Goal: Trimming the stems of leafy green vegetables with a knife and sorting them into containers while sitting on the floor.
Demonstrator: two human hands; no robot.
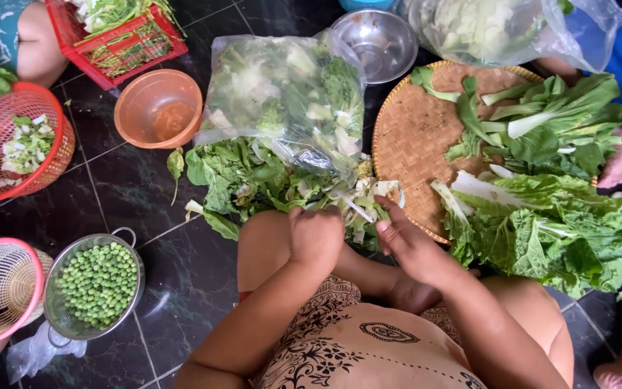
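Far left of the hands, a metal colander of green peas [96,283] sits on the floor. The left hand [316,235] is curled around pale leaf stems [358,209], steadying them; the right hand [413,245], fingers loosely apart, touches them. Right of it, a woven tray [412,130] keeps trimmed leafy greens [548,223] off the tiles.

We see a dark, glossy marble-patterned tile floor [181,288] with thin pale grout lines beneath everything, we note soft daylight reflecting off the tiles left of the working spot, we find no walls, windows or furniture in view
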